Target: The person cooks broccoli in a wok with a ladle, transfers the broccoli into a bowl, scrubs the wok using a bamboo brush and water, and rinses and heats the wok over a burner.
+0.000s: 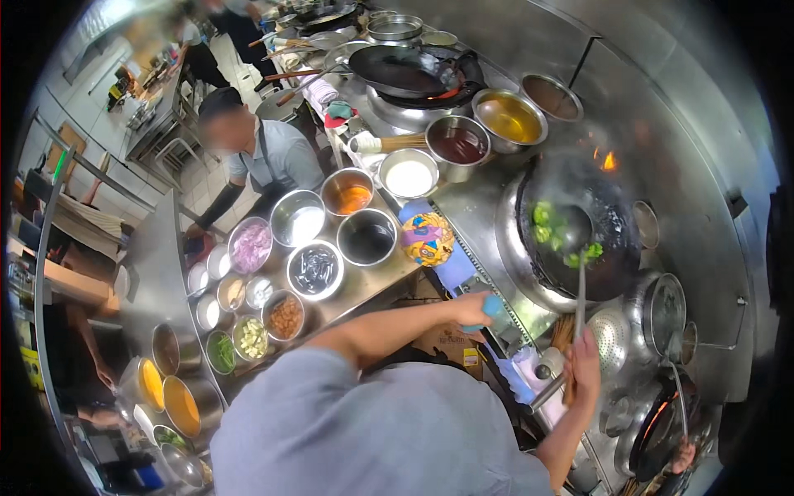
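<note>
My right hand (583,366) grips the handle of a long metal ladle (580,304), whose bowl is inside a large black wok (611,260). Green vegetable pieces (546,228) lie in the wok beside the ladle bowl, with steam over them. At the stove's front edge, my left hand (474,310) is closed on a blue-green cloth (492,311); what lies under the cloth is hidden. Further along that edge rests a patterned, bundled cloth (428,239) on a blue cloth.
Flames (610,161) rise behind the wok. Metal pots hold yellow oil (508,118), red sauce (458,141) and white liquid (408,173). Bowls of chopped onion (250,245) and other ingredients stand left. A co-worker (273,149) stands beyond them; another person's hand (683,457) holds a ladle lower right.
</note>
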Demonstrator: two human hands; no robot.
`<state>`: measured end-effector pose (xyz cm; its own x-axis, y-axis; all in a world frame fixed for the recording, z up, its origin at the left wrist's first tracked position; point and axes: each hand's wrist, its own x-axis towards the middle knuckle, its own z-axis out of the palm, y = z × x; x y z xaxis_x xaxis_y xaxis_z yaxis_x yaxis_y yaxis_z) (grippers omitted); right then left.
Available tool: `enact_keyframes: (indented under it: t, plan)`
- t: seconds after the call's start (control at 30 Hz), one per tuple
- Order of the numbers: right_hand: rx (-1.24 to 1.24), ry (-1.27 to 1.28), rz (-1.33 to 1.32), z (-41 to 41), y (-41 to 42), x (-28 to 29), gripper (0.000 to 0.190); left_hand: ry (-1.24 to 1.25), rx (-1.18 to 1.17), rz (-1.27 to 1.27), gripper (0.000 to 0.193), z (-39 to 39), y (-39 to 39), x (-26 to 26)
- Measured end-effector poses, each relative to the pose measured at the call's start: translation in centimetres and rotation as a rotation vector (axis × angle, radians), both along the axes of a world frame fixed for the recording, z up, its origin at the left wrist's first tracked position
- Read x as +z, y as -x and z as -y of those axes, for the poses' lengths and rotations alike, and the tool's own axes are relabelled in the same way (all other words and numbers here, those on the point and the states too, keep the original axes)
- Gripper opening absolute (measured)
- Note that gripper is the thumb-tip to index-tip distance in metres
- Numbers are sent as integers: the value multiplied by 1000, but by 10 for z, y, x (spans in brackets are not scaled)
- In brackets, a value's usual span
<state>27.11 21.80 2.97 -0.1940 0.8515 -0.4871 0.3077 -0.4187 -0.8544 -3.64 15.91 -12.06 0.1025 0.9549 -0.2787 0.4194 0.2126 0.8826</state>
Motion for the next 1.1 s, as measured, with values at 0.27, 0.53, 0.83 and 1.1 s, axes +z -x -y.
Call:
enact_keyframes:
  t: [0.27, 0.53, 0.83, 1.1]
  plan:
    - [156, -713, 786, -56, -19, -59, 51, 401, 523, 900, 41, 90, 62, -6]
    - [71, -559, 399, -40, 18, -135, 50, 483, 376, 1011, 43, 42, 50, 31]
    - [194, -525, 933, -19, 7, 7, 59, 637, 444, 1011, 48, -81, 16, 60]
    - [238, -387, 894, 8, 70, -29, 65, 795, 288, 943, 45, -175, -26, 55]
